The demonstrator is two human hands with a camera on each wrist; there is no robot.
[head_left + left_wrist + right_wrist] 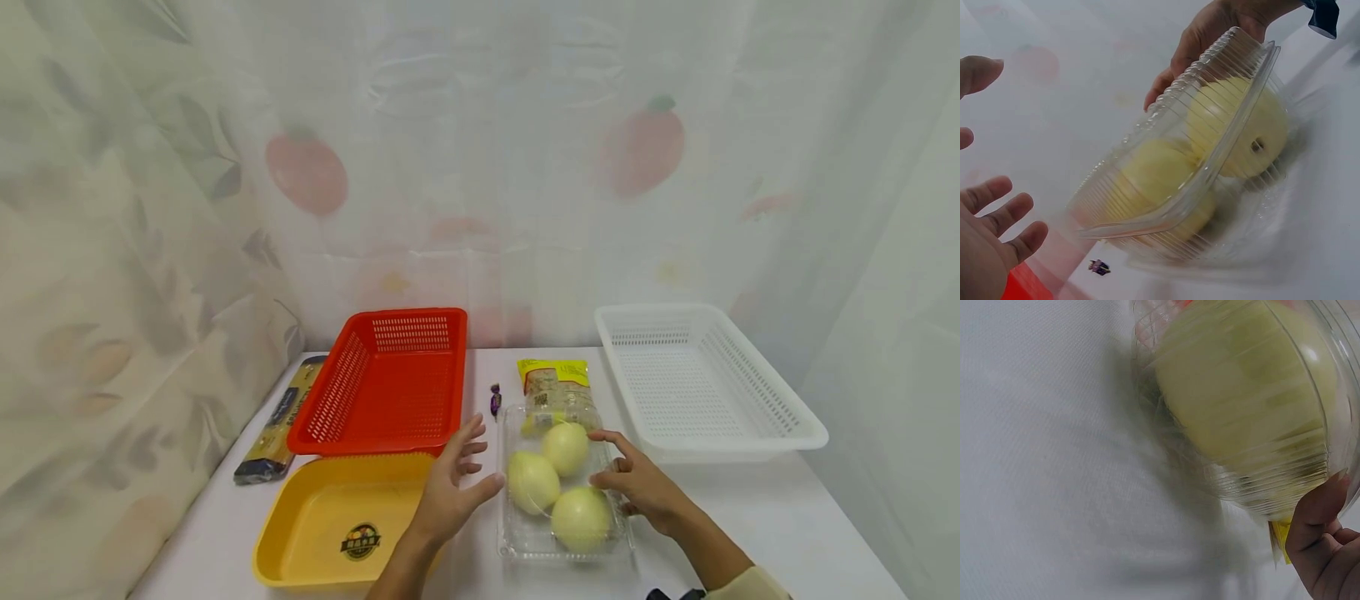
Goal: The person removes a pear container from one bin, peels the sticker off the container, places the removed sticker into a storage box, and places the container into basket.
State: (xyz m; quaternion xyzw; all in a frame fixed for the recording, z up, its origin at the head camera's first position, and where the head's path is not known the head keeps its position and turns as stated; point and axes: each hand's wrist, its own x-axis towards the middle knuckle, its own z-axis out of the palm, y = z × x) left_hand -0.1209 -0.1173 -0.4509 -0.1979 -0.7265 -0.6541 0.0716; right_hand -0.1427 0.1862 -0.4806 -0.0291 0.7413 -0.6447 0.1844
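Observation:
A clear plastic clamshell box [517, 533] stands on the table with three round, pale yellow-green fruits in it, which look like pears [582, 518]. Its lid lies over them. From the right, my right hand [647, 487] holds the box's edge with bent thumb and fingers; some fingertips are hidden. In the right wrist view its thumb [1316, 512] is against the ribbed rim. On the other side, my left hand [450, 492] is spread, its thumb just short of the box's left wall. The left wrist view shows that hand's fingers [1013, 212] apart and holding nothing.
At the left stand a red basket [461, 367] and a yellow basin [307, 508], with a long packet [281, 421] beside them. A white basket [780, 400] is at the right. Behind the box lie a yellow-topped bag [555, 375] and a purple wrapped candy [496, 400].

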